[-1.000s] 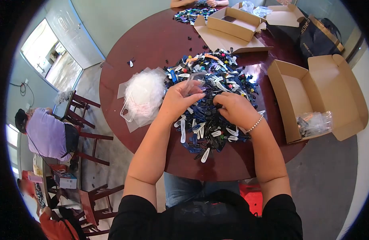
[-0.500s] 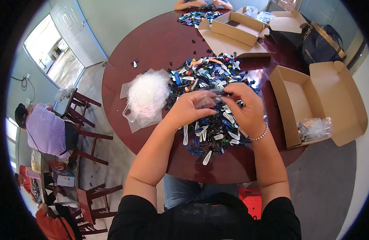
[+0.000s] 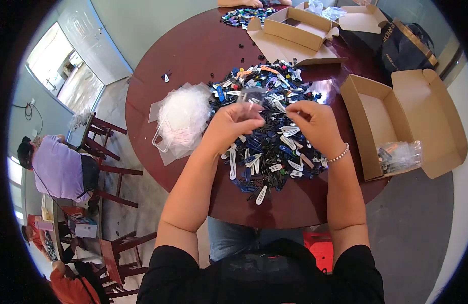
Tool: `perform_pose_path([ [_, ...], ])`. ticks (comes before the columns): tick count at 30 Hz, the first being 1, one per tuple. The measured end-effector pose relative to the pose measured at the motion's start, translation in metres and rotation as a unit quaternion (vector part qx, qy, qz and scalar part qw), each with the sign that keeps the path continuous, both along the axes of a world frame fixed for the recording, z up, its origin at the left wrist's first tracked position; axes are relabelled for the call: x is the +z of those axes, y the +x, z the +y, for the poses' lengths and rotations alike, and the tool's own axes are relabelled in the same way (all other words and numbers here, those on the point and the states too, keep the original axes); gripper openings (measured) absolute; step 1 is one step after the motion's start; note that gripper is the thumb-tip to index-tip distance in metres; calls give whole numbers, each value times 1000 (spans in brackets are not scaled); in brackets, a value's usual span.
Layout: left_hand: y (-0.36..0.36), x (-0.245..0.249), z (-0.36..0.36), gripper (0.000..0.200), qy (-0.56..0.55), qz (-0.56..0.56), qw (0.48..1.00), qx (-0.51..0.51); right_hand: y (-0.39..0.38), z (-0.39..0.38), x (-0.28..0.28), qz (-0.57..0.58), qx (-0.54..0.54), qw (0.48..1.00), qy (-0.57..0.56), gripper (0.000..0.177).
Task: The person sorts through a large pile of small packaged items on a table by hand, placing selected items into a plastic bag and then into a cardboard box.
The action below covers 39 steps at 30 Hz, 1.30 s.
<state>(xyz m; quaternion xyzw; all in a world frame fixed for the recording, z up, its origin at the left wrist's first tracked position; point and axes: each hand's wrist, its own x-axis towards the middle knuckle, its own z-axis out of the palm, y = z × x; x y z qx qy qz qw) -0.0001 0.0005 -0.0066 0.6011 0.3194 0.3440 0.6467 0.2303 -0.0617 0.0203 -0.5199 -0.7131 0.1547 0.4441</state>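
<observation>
My left hand (image 3: 233, 124) is closed on a small clear plastic bag (image 3: 252, 96) with something dark inside it. The bag is held up over a big pile of hair clips (image 3: 267, 157), mostly black, navy and white snap clips with a few coloured ones. To the right, my right hand (image 3: 315, 124) wears a beaded bracelet. Its thumb and forefinger come together at the end of a white hair clip (image 3: 280, 106); the exact contact is small and hard to see. Left of the pile lies a stack of clear plastic bags (image 3: 183, 119).
An open cardboard box (image 3: 368, 126) at the right holds some filled clear bags (image 3: 400, 156). Another open box (image 3: 300, 31) stands at the back, near a second clip pile (image 3: 244, 17) and another person's hands (image 3: 254, 3). A dark bag (image 3: 404, 48) is behind. Stools and seated people are left.
My hands have moved apart: the left keeps the plastic bag and has shifted left, while the right has come away from the bag to the pile. The whole view shifted slightly.
</observation>
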Motion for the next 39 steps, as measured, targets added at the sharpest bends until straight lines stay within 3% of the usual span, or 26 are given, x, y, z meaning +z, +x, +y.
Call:
perform_pose_path([
  [5,-5,-3,9,42,-30,-18,995,98,-3,-1,-6,-73,110,989,-60,15],
  [11,-6,-7,11,40,-29,-12,996,88,-28,-5,-14,-151,171,971,-74,18],
  [14,-4,-6,10,40,-13,-4,996,87,-34,-6,-24,-224,146,964,-5,20],
  [21,-5,-6,10,39,-13,6,997,74,-30,1,-24,-210,62,976,-15,13],
  [23,-5,-8,11,39,3,-6,998,63,-21,6,-27,-168,23,985,34,10],
  [25,-5,-7,11,39,0,4,998,66,-14,7,-25,-179,7,983,34,13],
  [27,-6,-7,11,38,-3,14,998,69,-12,5,-19,-209,-93,972,56,18],
  [29,-5,-6,10,38,3,19,997,76,-10,2,-11,-207,-89,972,62,24],
  [32,-4,-7,9,38,3,6,996,85,-6,-6,2,-188,-37,978,87,25],
  [34,-4,-6,9,38,4,14,996,84,-2,-11,12,-225,144,956,-122,23],
  [37,-4,-7,10,38,5,17,996,82,-9,-16,7,-285,181,922,-188,25],
  [39,-3,-7,10,39,4,11,997,80,-10,-17,-2,-329,166,920,-135,27],
])
